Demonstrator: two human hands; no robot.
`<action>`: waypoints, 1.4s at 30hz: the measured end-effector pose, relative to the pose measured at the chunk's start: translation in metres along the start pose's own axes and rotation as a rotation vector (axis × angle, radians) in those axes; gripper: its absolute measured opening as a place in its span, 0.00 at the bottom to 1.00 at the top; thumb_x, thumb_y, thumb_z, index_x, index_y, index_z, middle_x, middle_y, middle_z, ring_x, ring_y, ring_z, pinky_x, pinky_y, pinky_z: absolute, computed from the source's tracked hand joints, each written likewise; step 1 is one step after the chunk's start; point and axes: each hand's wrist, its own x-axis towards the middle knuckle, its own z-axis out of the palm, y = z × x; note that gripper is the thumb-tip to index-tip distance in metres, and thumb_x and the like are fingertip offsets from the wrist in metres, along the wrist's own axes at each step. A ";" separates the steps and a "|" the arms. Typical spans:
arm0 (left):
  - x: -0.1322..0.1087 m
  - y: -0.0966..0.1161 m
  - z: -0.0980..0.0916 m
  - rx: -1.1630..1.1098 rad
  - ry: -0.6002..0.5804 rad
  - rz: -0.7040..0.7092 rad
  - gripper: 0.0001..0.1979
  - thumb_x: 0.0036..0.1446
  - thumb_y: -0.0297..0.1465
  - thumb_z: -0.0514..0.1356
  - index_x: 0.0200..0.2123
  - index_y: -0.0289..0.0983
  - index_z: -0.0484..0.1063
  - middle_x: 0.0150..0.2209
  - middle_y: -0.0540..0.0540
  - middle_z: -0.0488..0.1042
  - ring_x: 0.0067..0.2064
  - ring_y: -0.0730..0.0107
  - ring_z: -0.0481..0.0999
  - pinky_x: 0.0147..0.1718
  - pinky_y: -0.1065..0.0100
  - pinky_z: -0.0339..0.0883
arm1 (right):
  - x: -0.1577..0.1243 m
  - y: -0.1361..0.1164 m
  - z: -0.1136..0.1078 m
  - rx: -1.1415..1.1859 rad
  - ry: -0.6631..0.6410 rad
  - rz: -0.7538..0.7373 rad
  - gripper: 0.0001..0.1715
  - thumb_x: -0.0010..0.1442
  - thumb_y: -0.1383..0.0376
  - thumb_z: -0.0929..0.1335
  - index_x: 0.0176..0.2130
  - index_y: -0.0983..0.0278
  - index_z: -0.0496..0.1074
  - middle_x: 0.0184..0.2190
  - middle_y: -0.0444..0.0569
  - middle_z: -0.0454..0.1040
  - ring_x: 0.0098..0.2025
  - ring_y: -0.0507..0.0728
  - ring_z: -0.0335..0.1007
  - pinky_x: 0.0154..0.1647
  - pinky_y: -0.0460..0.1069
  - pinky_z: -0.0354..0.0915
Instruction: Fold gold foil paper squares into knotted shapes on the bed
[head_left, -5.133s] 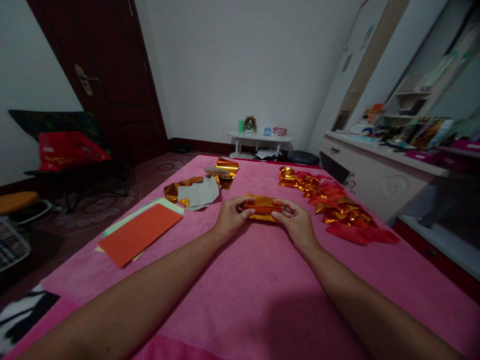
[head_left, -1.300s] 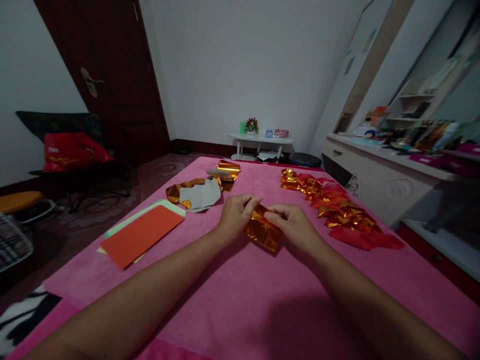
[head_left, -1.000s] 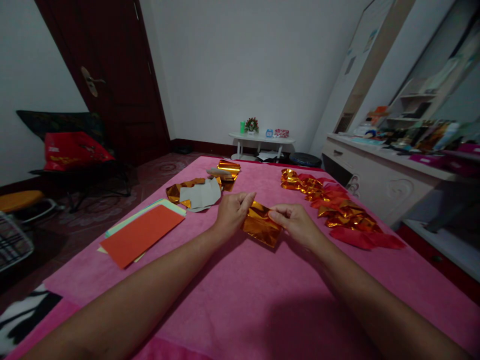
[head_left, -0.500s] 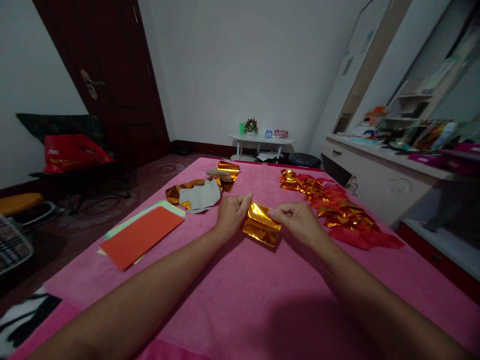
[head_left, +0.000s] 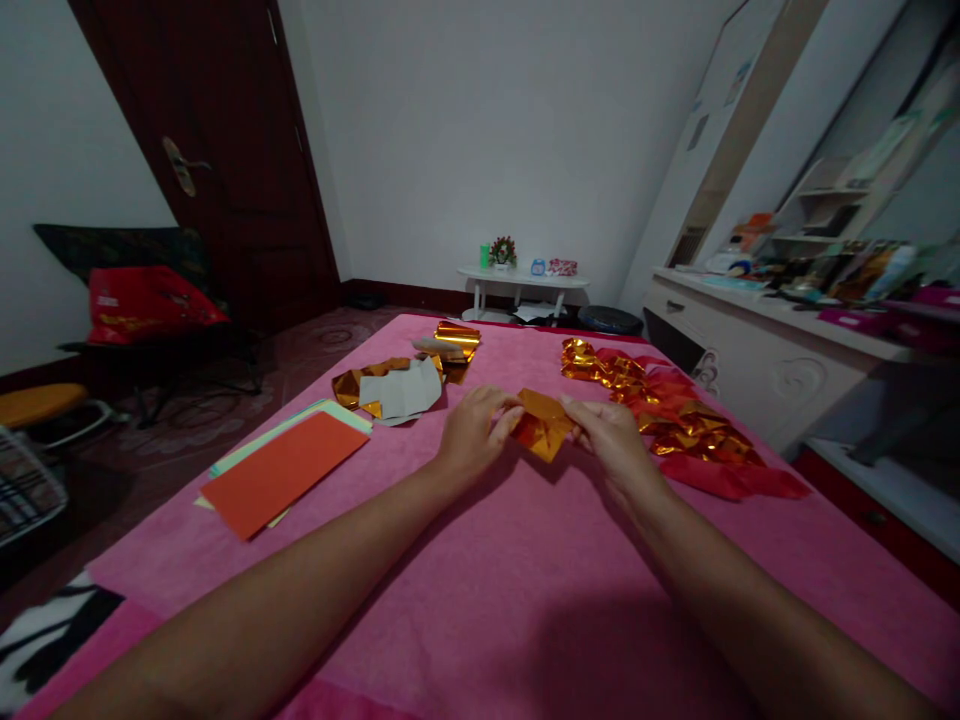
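Note:
A small folded piece of gold foil paper [head_left: 543, 430] is held between my two hands above the pink cloth [head_left: 480, 590]. My left hand [head_left: 478, 428] pinches its left edge between thumb and fingers. On the opposite side, my right hand [head_left: 609, 436] grips the right edge. Crumpled gold and red foil [head_left: 690, 430] lies to the right of my right hand. Beyond my left hand are a gold foil roll [head_left: 457, 338] and a grey-white backed foil sheet [head_left: 405, 388].
Orange paper [head_left: 289, 474] tops a stack of coloured sheets at the left. A small white table [head_left: 525, 279] with a plant stands by the wall. A cluttered dresser [head_left: 772, 325] is on the right, and a red bag [head_left: 150, 304] rests on a chair at left.
The foil piece has been tilted and now looks smaller and duller, with its corner pointing toward me. Both hands have shifted their grip on it slightly.

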 end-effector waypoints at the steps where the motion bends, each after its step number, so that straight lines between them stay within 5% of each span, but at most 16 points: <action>1: -0.001 0.006 0.001 -0.022 -0.025 0.028 0.13 0.61 0.36 0.52 0.38 0.37 0.74 0.39 0.45 0.75 0.42 0.66 0.71 0.43 0.67 0.62 | 0.000 0.002 0.000 0.011 0.016 -0.004 0.26 0.49 0.50 0.69 0.15 0.65 0.64 0.11 0.39 0.57 0.14 0.46 0.47 0.15 0.44 0.43; 7: -0.011 0.029 0.011 -0.087 -0.191 0.070 0.26 0.46 0.44 0.65 0.47 0.38 0.71 0.43 0.43 0.75 0.44 0.59 0.72 0.45 0.63 0.63 | -0.004 0.006 0.005 0.059 -0.100 -0.090 0.23 0.52 0.52 0.69 0.17 0.66 0.68 0.16 0.43 0.64 0.19 0.48 0.58 0.19 0.44 0.55; 11: -0.011 0.030 0.012 -0.170 -0.123 -0.026 0.10 0.54 0.33 0.58 0.38 0.38 0.74 0.38 0.46 0.76 0.38 0.66 0.72 0.38 0.68 0.63 | -0.008 0.007 0.011 0.022 -0.189 -0.117 0.24 0.53 0.51 0.68 0.17 0.66 0.68 0.20 0.44 0.67 0.21 0.49 0.60 0.20 0.44 0.57; 14: -0.009 0.026 0.013 -0.330 -0.078 -0.123 0.09 0.56 0.31 0.55 0.31 0.36 0.75 0.32 0.47 0.76 0.33 0.69 0.71 0.33 0.71 0.62 | -0.010 0.005 0.013 0.016 -0.238 -0.114 0.24 0.54 0.49 0.67 0.21 0.66 0.70 0.23 0.46 0.69 0.23 0.50 0.63 0.21 0.45 0.59; 18: -0.004 0.013 0.016 -0.656 -0.037 -0.379 0.12 0.54 0.35 0.57 0.30 0.32 0.75 0.25 0.48 0.73 0.24 0.74 0.67 0.24 0.73 0.56 | -0.006 0.000 0.007 -0.060 -0.112 -0.227 0.21 0.56 0.51 0.65 0.26 0.65 0.73 0.27 0.48 0.72 0.26 0.52 0.66 0.26 0.47 0.61; 24: -0.001 -0.002 0.016 -0.926 0.011 -0.610 0.12 0.46 0.34 0.64 0.29 0.28 0.75 0.24 0.47 0.73 0.23 0.77 0.66 0.24 0.74 0.55 | 0.005 0.008 -0.007 -0.310 0.125 -0.438 0.08 0.50 0.61 0.70 0.31 0.63 0.75 0.39 0.51 0.72 0.43 0.59 0.67 0.40 0.52 0.64; 32: 0.000 -0.005 0.014 -0.936 0.023 -0.737 0.14 0.43 0.38 0.66 0.24 0.30 0.74 0.20 0.48 0.70 0.20 0.78 0.64 0.21 0.73 0.54 | 0.005 0.028 -0.003 -0.191 -0.065 -0.332 0.21 0.44 0.70 0.69 0.41 0.60 0.75 0.47 0.50 0.68 0.46 0.58 0.66 0.39 0.50 0.67; 42: -0.001 -0.008 0.018 -0.831 -0.008 -0.673 0.16 0.44 0.39 0.66 0.27 0.29 0.76 0.23 0.47 0.74 0.23 0.75 0.67 0.24 0.73 0.57 | 0.006 0.032 -0.001 -0.107 -0.010 -0.219 0.20 0.45 0.68 0.71 0.42 0.64 0.73 0.41 0.50 0.74 0.38 0.56 0.72 0.39 0.50 0.67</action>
